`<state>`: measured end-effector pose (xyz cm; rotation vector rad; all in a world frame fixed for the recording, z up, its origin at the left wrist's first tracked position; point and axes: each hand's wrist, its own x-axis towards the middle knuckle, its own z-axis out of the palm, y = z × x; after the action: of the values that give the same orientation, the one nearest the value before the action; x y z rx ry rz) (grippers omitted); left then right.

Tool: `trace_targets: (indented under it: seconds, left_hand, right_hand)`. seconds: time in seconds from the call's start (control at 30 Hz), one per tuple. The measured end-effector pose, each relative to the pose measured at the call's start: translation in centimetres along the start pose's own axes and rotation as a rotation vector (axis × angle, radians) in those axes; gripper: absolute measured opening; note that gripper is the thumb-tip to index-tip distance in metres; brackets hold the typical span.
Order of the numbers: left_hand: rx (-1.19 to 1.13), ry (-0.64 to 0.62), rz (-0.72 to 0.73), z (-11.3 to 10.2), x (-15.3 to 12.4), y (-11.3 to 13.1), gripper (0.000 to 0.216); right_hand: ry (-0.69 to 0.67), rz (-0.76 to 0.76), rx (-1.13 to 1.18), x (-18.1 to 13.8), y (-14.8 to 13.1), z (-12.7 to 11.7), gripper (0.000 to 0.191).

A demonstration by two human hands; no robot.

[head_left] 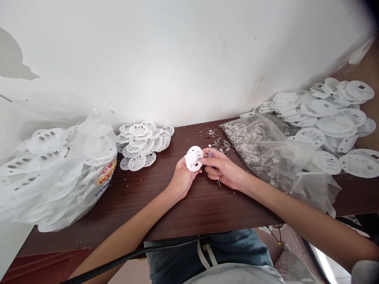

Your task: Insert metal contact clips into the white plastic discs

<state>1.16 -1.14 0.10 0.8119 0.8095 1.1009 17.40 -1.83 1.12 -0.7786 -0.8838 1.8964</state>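
A round white plastic disc [194, 158] with slots and cut-outs is held up over the table, its slotted side facing me. My left hand [182, 179] is closed round the disc's lower left edge. Fingertips of my right hand [222, 169] touch the disc's right side. Tucked in that same hand is a thin tool with a purple handle [210, 154], which looks like a small screwdriver; its metal shaft points down toward the table. Whether my right fingertips also pinch a small metal piece is too small to tell.
Small loose metal pieces [221, 146] lie behind my hands. A heap of white discs [142, 144] sits at the back left, beside a large clear bag of discs [59, 169]. On the right are a bag of metal clips [254, 138] and another disc pile [334, 118]. A black cable [133, 254] crosses in front.
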Motion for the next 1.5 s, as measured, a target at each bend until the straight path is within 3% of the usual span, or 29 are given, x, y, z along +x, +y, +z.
trace_targets:
  seconds: [0.17, 0.33, 0.43, 0.53, 0.7, 0.8, 0.93, 1.13, 1.5]
  left_hand:
    - [-0.012, -0.037, -0.002, -0.4, 0.3, 0.8, 0.028]
    - [-0.110, -0.259, -0.339, -1.5, 0.9, 2.7, 0.062]
    - [-0.089, -0.308, -0.397, -1.8, 1.1, 3.0, 0.064]
    - [-0.016, -0.208, -0.246, -1.6, 1.1, 2.5, 0.040]
    - [0.170, -0.041, -0.003, -1.3, 1.1, 1.5, 0.046]
    - [0.301, 0.054, 0.145, -1.2, 1.1, 1.4, 0.053]
    - [0.493, 0.116, 0.351, -1.1, 0.8, 1.4, 0.052]
    - [0.612, 0.136, 0.459, -0.7, 0.0, 1.3, 0.061]
    - [0.698, 0.152, 0.557, -0.8, -0.1, 1.3, 0.042]
  right_hand:
    - [-0.029, -0.092, -0.138, -0.5, -0.8, -0.2, 0.025]
    - [0.103, -0.607, -0.830, -1.5, -2.4, -0.8, 0.007]
    - [0.072, -0.744, -1.186, -1.5, -2.5, -1.5, 0.016]
    - [0.116, -0.675, -1.383, -1.2, -2.1, -1.9, 0.023]
    - [0.363, -0.525, -1.329, -0.4, -1.5, -1.9, 0.022]
    - [0.310, -0.546, -1.332, -0.3, -1.3, -1.8, 0.013]
    - [0.220, -0.475, -1.511, -0.6, -0.8, -1.2, 0.024]
    - [0.247, -0.328, -1.597, -0.8, 0.1, -0.4, 0.024]
    - [0.274, -0.385, -1.552, -0.5, 0.4, -0.7, 0.027]
